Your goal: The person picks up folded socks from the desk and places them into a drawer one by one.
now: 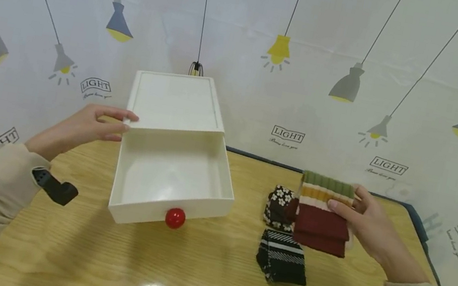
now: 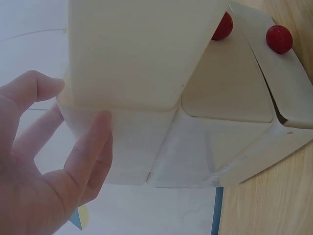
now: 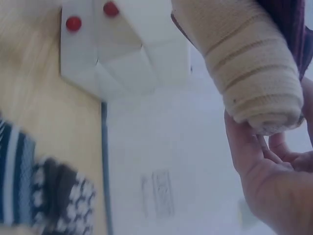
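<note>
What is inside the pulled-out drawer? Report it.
In the drawer, only the bare white bottom and walls show. Its rear is covered by the cabinet top, so whatever might lie back there cannot be seen.

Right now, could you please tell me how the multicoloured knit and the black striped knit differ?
The multicoloured knit has green, cream, yellow and maroon bands; the black striped knit is black with pale stripes. The multicoloured knit is held by the right hand, while the black striped knit lies on the table. Both are folded and striped.
</note>
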Demonstrator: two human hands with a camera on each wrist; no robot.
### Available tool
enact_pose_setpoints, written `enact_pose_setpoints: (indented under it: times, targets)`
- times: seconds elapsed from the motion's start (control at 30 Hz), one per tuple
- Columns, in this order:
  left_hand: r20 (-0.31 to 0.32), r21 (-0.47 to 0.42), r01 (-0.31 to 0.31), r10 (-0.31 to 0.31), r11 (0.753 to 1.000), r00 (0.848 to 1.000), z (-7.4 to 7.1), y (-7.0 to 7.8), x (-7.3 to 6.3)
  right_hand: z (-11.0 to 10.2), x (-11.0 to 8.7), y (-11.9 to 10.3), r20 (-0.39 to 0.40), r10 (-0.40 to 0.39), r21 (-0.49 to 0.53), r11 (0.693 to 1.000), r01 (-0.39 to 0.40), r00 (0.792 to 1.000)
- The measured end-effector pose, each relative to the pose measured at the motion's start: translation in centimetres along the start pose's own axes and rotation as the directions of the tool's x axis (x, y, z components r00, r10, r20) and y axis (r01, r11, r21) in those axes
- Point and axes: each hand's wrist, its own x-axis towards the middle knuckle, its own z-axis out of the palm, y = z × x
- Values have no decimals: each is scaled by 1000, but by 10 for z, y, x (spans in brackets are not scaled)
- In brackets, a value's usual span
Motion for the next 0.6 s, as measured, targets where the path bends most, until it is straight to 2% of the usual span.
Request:
enact_pose_setpoints:
  times: [0.07,0.2,0.27,0.37,0.5,0.6]
  targets:
    - [3,-7,3,-3,1000,1000,0,1,0,12,9,-19,31,11,49,999,-13,999]
    - [10,-5,3,-3,1000,1000,0,1,-1,43,29,-59,74,30,-55,998,-26,997]
    - [4,-5,1,-1,1000,1000,0,2,-1,59,42,-73,106,9,-79,997,0,994]
    - [-4,2,-4,4,1000,1000,0,2,-1,85,61,-87,159,-20,-43,999,28,987]
    - [-17,-3,-2,1,1000,1000,0,1,-1,121,81,-98,211,-3,52,999,-8,977]
    - [-22,-13,0,0,1000,1000,1,1,0,145,94,-104,219,24,67,997,-40,975]
